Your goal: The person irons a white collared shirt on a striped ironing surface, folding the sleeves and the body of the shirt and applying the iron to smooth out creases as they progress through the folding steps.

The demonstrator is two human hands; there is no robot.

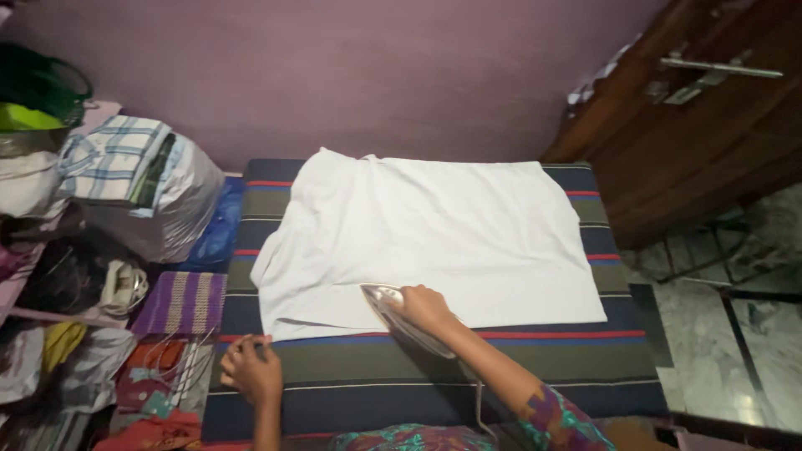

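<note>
Head view looked down on a white cloth spread flat over a striped pad, dark blue and olive with red lines. The right hand was wrapped around the handle of an iron, which sat on the near edge of the cloth, a little left of its middle. The iron's long axis ran on a slant, its pointed nose aimed up and to the left, toward the cloth's left side; its heel lay back toward the person, over the pad's red stripe. Nearly all of the cloth lay beyond and to the right of the iron.

The left hand rested on the pad near its left edge, fingers curled, just below the cloth's near-left corner. Whether it pinched the cloth's edge or only pressed the pad, I could not tell. It was the nearer hand to that corner; the right was nearer to the cloth's middle.

Left of the pad lay bundled clothes, among them a checked bundle in a clear bag.
</note>
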